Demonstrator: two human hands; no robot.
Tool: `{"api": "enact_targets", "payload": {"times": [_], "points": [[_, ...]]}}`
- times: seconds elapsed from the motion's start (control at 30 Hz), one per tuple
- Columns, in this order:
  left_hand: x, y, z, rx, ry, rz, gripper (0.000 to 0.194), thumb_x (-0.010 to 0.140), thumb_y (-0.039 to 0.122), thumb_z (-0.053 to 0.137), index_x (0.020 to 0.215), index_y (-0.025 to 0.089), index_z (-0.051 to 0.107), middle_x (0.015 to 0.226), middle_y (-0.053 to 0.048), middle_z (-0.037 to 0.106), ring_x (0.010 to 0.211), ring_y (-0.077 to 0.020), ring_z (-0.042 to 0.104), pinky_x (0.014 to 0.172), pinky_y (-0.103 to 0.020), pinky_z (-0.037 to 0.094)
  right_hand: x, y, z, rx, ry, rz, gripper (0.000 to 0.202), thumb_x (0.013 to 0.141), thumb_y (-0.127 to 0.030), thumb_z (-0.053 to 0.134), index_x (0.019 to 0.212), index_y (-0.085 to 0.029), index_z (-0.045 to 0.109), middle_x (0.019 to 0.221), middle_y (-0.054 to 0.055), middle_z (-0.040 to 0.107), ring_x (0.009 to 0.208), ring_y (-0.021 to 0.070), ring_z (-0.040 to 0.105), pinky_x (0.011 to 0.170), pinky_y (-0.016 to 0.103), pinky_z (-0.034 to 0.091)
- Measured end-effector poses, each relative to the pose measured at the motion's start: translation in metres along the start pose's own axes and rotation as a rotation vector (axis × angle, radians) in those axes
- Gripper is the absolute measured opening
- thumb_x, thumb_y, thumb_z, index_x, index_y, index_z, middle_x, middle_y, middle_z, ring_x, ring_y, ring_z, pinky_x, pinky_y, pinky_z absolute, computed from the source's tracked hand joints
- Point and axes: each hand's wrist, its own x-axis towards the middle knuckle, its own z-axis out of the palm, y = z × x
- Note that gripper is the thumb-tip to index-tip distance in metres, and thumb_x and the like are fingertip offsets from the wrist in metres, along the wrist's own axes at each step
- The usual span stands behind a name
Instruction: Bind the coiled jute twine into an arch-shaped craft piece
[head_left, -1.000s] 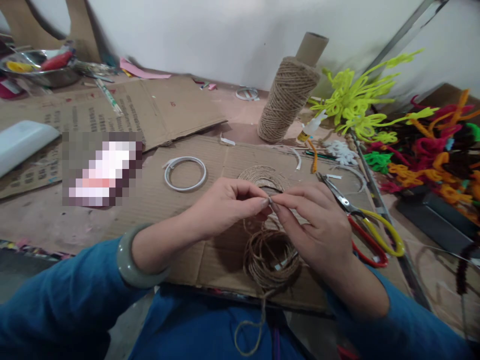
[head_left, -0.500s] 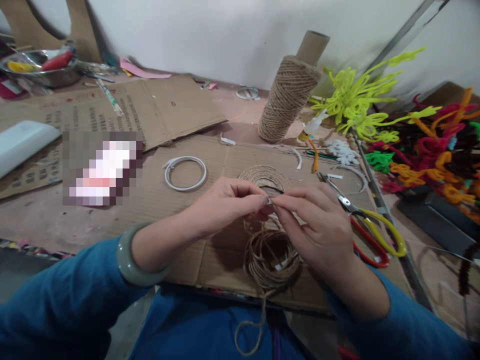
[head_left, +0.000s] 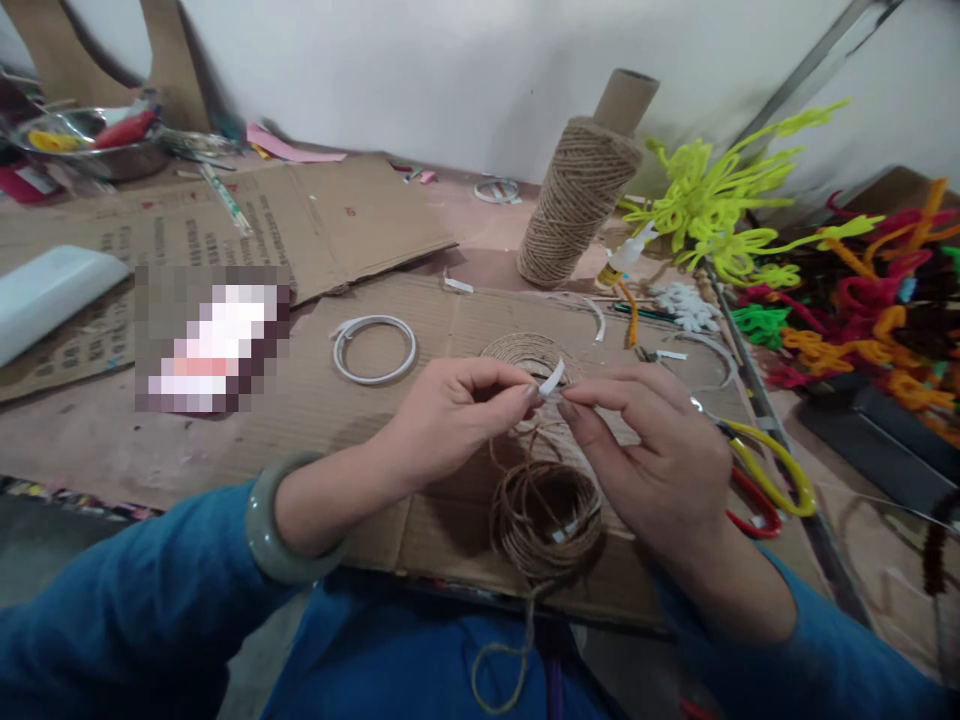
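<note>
Between thumb and forefinger my left hand [head_left: 465, 415] pinches a short white strip [head_left: 553, 377] that sticks up past the fingertips. Just right of the strip, my right hand [head_left: 652, 440] has its thumb and forefinger pressed close together; whatever is between them is too small to make out. Below the hands lies a loose bundle of brown twine [head_left: 546, 515], with its tail hanging over the cardboard's front edge. A flat coil of twine [head_left: 525, 347] rests behind the fingers, partly hidden by them.
A white ring coil [head_left: 374, 350] lies on the cardboard [head_left: 300, 420]. Scissors [head_left: 776, 470] are beside my right wrist. Behind stand a twine spool [head_left: 577, 195] and a glue bottle [head_left: 625, 258]. Yellow and coloured fuzzy stems [head_left: 705, 200] crowd the right; a metal bowl [head_left: 120, 158] sits back left.
My right fingertips have drawn slightly right, away from the left ones. The white strip now shows clearly above my left fingertips. My right hand covers more of the scissors.
</note>
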Motion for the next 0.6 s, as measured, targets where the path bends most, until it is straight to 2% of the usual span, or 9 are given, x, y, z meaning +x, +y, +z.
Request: {"api": "enact_targets", "payload": {"times": [0.13,0.23,0.6], "points": [[-0.0045,-0.0042,0.0027,0.232,0.066,0.234,0.017,0.082,0.018,0.057,0.079,0.015,0.073,0.067,0.0,0.07,0.061,-0.009,0.06,0.058,-0.018,0.045,0.0006,-0.0044,0.0014,0.066,-0.044,0.044,0.004,0.086,-0.016,0.06,0.084,-0.02,0.062,0.078,0.002,0.069,0.075,0.0145,0.064,0.069,0.028,0.05],[-0.0071,-0.0053,0.0034,0.344,0.097,0.359,0.015,0.083,0.015,0.057,0.079,0.016,0.072,0.067,0.0,0.072,0.062,-0.0087,0.062,0.06,-0.017,0.046,0.0005,-0.0052,0.0031,0.067,-0.044,0.062,0.005,0.086,-0.016,0.06,0.086,-0.02,0.063,0.08,0.002,0.071,0.077,0.0149,0.066,0.07,0.028,0.052],[-0.0078,-0.0077,0.0025,0.506,0.117,0.51,0.015,0.084,0.013,0.056,0.082,0.017,0.07,0.081,-0.002,0.077,0.074,-0.0104,0.069,0.072,-0.018,0.051,0.0019,-0.0073,0.0047,0.137,-0.066,0.125,0.011,0.086,-0.016,0.059,0.086,-0.021,0.068,0.079,0.002,0.073,0.073,0.0149,0.069,0.068,0.028,0.055]]}}
